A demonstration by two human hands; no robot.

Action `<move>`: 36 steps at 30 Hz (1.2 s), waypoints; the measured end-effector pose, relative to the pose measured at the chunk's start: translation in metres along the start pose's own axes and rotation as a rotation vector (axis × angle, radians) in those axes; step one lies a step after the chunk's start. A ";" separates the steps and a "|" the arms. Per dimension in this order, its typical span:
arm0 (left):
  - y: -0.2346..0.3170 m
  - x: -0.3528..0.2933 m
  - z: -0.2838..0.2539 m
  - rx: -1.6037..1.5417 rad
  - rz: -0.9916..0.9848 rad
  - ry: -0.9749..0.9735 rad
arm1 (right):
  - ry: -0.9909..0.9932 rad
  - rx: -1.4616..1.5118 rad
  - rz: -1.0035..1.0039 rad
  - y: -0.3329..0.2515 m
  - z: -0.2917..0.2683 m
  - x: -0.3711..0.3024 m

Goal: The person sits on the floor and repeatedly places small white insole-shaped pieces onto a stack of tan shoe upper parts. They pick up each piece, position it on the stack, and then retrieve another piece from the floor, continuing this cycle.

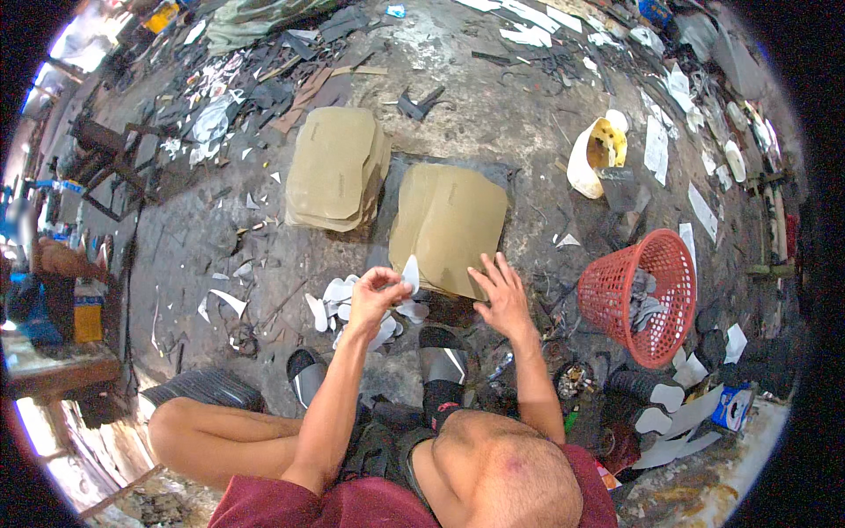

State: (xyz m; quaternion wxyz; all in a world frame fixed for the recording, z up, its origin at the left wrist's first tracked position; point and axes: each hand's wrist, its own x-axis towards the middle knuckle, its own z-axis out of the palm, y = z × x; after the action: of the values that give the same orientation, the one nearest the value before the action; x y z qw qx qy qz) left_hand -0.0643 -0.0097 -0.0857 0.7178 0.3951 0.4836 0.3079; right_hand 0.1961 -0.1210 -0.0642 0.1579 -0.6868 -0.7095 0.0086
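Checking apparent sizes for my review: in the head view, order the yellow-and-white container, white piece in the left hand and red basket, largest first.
1. Red basket
2. Yellow-and-white container
3. White piece in the left hand

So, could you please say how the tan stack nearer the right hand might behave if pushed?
The tan stack would probably slide apart, as its sheets overlap unevenly. They look thin yet lie flat, so may be fairly stiff. Being broad and low, it seems unlikely to tip.
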 end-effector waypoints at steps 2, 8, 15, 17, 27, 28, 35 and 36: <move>-0.004 0.013 0.020 -0.073 -0.045 -0.022 | -0.070 0.347 0.297 0.016 -0.009 0.014; -0.017 0.042 0.065 0.792 0.480 0.015 | 0.516 0.601 0.420 0.022 -0.045 0.062; -0.032 0.038 0.047 1.344 0.786 0.011 | 0.218 0.458 0.128 -0.038 0.016 0.063; -0.034 0.039 0.038 1.462 0.736 -0.048 | 0.023 0.439 0.174 -0.050 0.035 0.049; -0.023 0.049 0.034 1.320 0.666 -0.179 | 0.092 0.223 0.180 -0.015 0.004 0.084; -0.021 0.049 0.035 1.311 0.667 -0.181 | 0.119 0.264 0.212 -0.011 0.000 0.087; -0.030 0.054 0.030 1.247 0.907 -0.069 | -0.105 0.337 0.175 -0.029 0.019 0.053; -0.031 0.054 0.029 1.236 0.916 -0.084 | -0.066 0.340 0.146 -0.032 0.024 0.050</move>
State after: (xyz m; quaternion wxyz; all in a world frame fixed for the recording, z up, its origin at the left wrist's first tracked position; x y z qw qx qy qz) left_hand -0.0172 0.0117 -0.1304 0.1851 0.8965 0.3282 0.2329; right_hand 0.1589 -0.0687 -0.0692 0.2473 -0.6992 -0.6510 0.1620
